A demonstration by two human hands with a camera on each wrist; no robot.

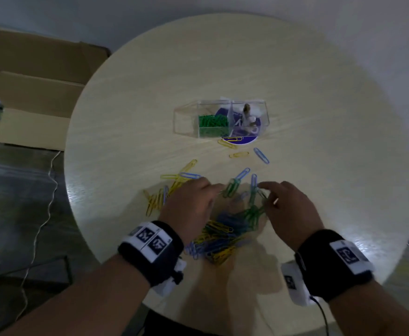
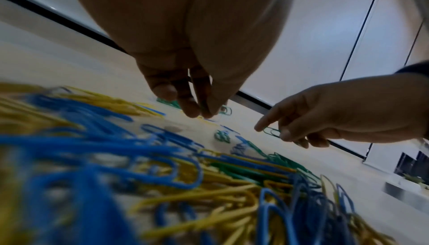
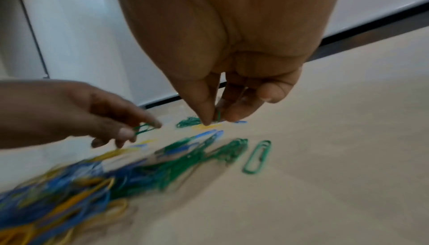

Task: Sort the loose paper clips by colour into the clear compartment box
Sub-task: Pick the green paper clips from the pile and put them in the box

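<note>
Greens fill one slot of the box (image 1: 219, 122) at twelve o'clock; left hand (image 1: 189, 202) and right hand (image 1: 288, 204) each pinch a green clip from the big mixed pile (image 1: 223, 236).

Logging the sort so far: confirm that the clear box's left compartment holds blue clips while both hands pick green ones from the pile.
Wrong colour: the head view shows green clips in the clear box. The left hand and right hand do pinch green ones.

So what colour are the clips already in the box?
Green clips fill one compartment of the box; clearest in the head view.
</note>
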